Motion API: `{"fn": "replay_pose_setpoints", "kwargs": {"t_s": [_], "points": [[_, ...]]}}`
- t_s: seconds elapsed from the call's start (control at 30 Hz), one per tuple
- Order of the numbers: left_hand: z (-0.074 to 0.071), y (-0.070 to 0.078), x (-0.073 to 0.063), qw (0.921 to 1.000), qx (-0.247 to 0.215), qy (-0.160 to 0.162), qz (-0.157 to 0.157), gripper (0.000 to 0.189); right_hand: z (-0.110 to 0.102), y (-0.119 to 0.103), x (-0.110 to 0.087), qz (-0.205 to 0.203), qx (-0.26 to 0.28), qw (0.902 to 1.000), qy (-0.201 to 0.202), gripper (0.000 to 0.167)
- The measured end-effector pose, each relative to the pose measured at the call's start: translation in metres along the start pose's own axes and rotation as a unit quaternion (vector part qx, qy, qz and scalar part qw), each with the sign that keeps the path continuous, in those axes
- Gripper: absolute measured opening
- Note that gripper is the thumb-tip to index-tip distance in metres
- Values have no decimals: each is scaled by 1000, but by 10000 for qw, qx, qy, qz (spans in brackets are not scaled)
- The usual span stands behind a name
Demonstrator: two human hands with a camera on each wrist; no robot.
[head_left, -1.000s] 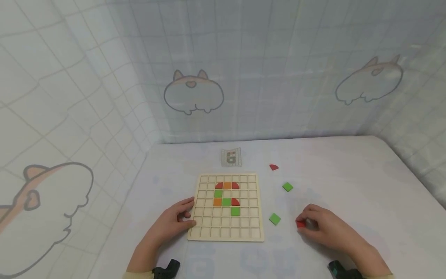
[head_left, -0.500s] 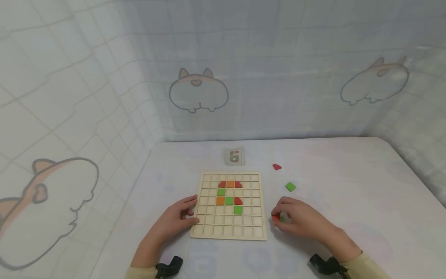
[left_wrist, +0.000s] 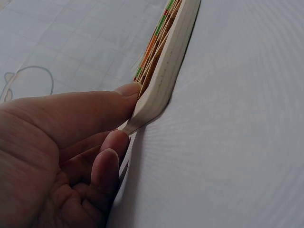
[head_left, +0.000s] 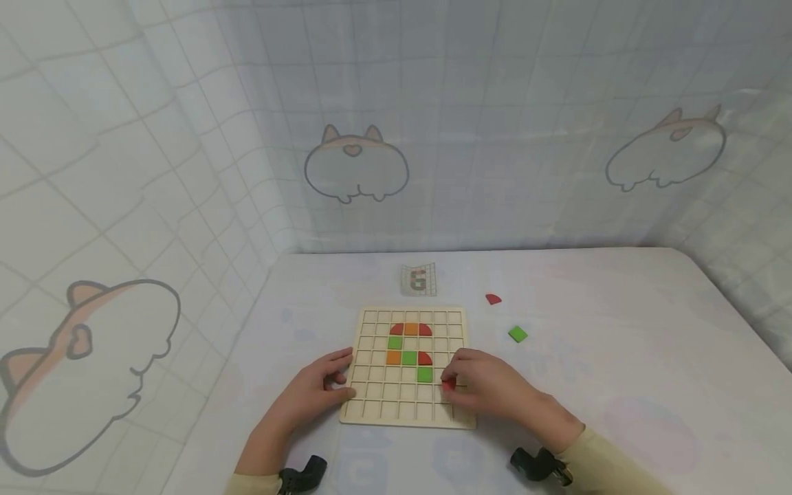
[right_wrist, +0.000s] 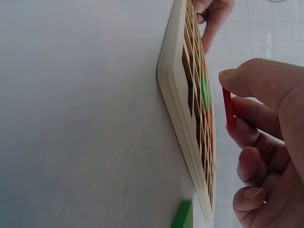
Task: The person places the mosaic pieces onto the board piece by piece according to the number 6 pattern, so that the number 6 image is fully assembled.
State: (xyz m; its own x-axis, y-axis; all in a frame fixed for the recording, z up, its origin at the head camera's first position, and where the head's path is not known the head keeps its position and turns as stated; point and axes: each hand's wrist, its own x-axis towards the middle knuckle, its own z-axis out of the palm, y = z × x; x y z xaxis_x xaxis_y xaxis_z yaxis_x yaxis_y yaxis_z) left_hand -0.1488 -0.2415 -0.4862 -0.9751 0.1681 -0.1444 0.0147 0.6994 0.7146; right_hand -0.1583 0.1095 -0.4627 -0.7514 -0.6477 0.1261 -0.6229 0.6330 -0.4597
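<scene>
A square wooden grid board point(head_left: 408, 424) lies on the table with several red, orange and green tiles set in its cells. My left hand point(head_left: 312, 385) holds the board's left edge, thumb on the rim and fingers against the side in the left wrist view. My right hand point(head_left: 489, 385) hovers over the board's right part, pinching a small red tile point(right_wrist: 229, 109) between thumb and fingers. The tile shows edge-on in the right wrist view, above the grid. Left of it in the head view, a green square tile point(head_left: 425, 375) sits in the grid.
Right of the board lie a loose green square tile point(head_left: 518, 334) and a red quarter-circle tile point(head_left: 493, 299). Another green tile point(right_wrist: 183, 216) is near the board's edge, hidden by my right hand in the head view. A small printed card point(head_left: 419, 280) lies behind the board.
My right hand has moved left with the red tile, from the table on the right, past a green tile, to over the board. The left hand has stayed at the board's edge.
</scene>
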Motion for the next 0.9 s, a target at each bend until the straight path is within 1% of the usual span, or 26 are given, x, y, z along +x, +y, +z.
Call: {"fn": "replay_pose_setpoints", "kwargs": {"t_s": [0.17,0.37,0.43,0.63,0.9], "points": [[0,1,-1,10000,10,23,-7,70,6,-8,12,29,33,9998,-174,13],[0,2,-1,10000,61,29,-18,70,14,-14,21,-118,-8,9999,-125,9],[1,2,0,10000,78,30,-21,70,17,-16,23,-104,10,9998,-172,9],[1,2,1,9999,103,41,-86,70,22,-17,28,-1,72,9992,-388,19],[1,3,0,9999,127,66,-59,70,23,-16,31,-133,304,9988,-365,18]]}}
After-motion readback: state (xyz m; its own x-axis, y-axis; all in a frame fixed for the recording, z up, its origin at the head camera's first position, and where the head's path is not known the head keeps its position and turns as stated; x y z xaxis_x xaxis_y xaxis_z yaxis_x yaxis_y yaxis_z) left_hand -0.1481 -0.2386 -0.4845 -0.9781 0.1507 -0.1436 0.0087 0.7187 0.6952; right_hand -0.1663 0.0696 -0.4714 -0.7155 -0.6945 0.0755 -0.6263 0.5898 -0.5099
